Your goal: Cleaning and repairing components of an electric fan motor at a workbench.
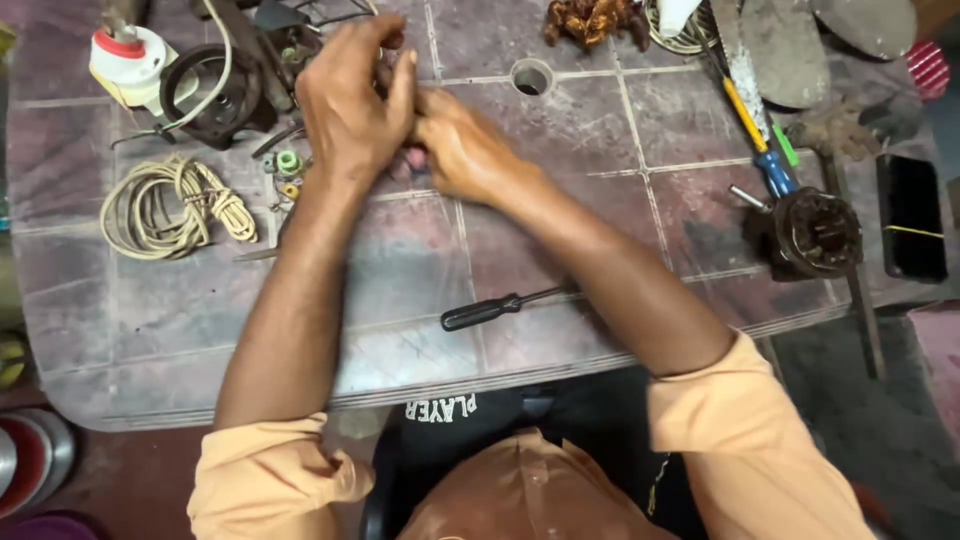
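My left hand and my right hand meet over the middle of a worn plastic table. Both are closed around a small pinkish part that shows only a little beneath the fingers. Just left of my left wrist lie small green and yellow spools. A black-handled screwdriver rests on the table under my right forearm, apart from both hands.
A coil of cream cord lies at left, with a dark motor housing and a white and red part behind it. At right sit a rusty motor part, a blue and yellow screwdriver and a black phone.
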